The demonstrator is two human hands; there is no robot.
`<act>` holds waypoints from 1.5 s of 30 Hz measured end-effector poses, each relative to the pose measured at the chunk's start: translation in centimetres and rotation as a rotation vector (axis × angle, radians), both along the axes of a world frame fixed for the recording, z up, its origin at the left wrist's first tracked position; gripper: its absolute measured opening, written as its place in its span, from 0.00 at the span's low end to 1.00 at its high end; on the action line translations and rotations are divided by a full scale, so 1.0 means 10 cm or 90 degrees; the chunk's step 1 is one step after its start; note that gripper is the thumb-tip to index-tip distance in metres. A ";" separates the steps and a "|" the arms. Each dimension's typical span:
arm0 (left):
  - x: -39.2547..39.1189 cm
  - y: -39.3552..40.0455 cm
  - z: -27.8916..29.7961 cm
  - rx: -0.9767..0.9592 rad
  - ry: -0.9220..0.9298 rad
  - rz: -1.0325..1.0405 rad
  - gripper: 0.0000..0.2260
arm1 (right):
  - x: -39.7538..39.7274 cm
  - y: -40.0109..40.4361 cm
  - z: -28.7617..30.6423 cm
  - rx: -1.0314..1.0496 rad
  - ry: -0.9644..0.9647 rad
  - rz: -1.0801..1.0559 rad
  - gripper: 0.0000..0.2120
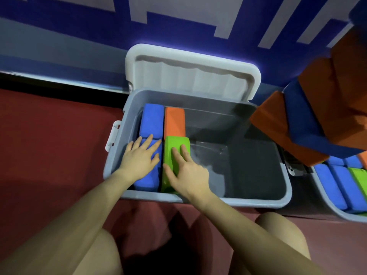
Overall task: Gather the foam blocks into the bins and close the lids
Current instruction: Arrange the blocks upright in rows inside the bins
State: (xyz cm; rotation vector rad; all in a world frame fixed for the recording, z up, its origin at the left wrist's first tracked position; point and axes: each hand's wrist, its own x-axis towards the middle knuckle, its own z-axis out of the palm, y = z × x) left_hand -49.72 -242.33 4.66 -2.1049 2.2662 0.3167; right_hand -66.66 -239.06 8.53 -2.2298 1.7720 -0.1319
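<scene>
A grey bin is seen on the red floor, close to a blue and grey wall. Its white lid is flipped up at the back and is leaned toward the wall. A white latch is seen on the bin's left side.

Four foam blocks are packed into the left part of the bin. A blue block is laid at the back left, and an orange block is laid just beside it. Nearer the person, another blue block is laid on the left, and a green block is laid beside it. The right part of the bin is bare grey.

The left hand is laid flat on the near blue block, with the fingers spread and straight. Nothing is gripped by it. The right hand is laid on the green block, with straight fingers on top and the thumb at the block's left edge. The block is pressed, not pinched.

At the right, a second bin is partly seen, with blue blocks and a green block packed inside. Above it, big orange pieces and a dark blue piece are stacked, and the first bin's right corner is overlapped by them.

Bare knees are seen at the bottom.
</scene>
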 end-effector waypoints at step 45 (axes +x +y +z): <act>0.14 -0.08 -0.28 -0.153 -0.049 0.020 0.25 | 0.37 -0.91 -0.67 -0.098 -0.026 0.084 0.30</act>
